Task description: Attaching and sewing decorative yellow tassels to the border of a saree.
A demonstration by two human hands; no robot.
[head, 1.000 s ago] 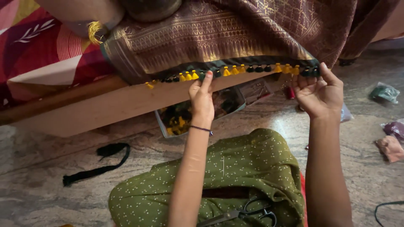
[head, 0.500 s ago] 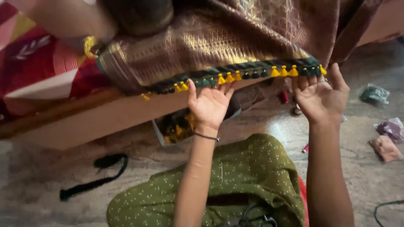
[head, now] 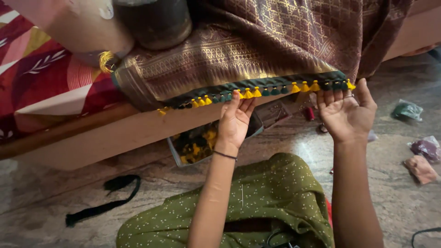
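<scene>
Overhead, both hands reach up to the hanging edge of a brown-and-gold woven cloth (head: 275, 50) draped over a wooden bed frame (head: 115, 138).

Left hand (head: 235, 120): palm facing the camera, fingers nearly straight and loosely spread, fingertips touching the tassel trim (head: 266, 92) at about 12 o'clock from the palm. Not closed on anything. Thin dark band round the wrist. Forearm rises almost vertical from the lap, tilted slightly toward 1 o'clock.

Right hand (head: 345, 115): palm open toward the camera, fingers curled slightly up against the right end of the trim, thumb splayed toward 1 o'clock. Whether a tassel is pinched, cannot tell. Forearm upright, straight below the hand.

Trim: a row of small yellow and dark green tassels along a dark green border, running from 9 o'clock to 3 o'clock and rising a little to the right.

Cloth: silky, gold geometric patterning, folded in soft pleats.

Lap: olive green fabric (head: 275, 202) with fine white dots, at 6 o'clock.

Floor (head: 55, 193): mottled polished stone. Black strap (head: 103, 200) at 8 o'clock. Shallow tray (head: 202, 144) of yellow and dark bits under the bed edge, just left of the left wrist. Small bundles (head: 420, 156) at 3 o'clock.
</scene>
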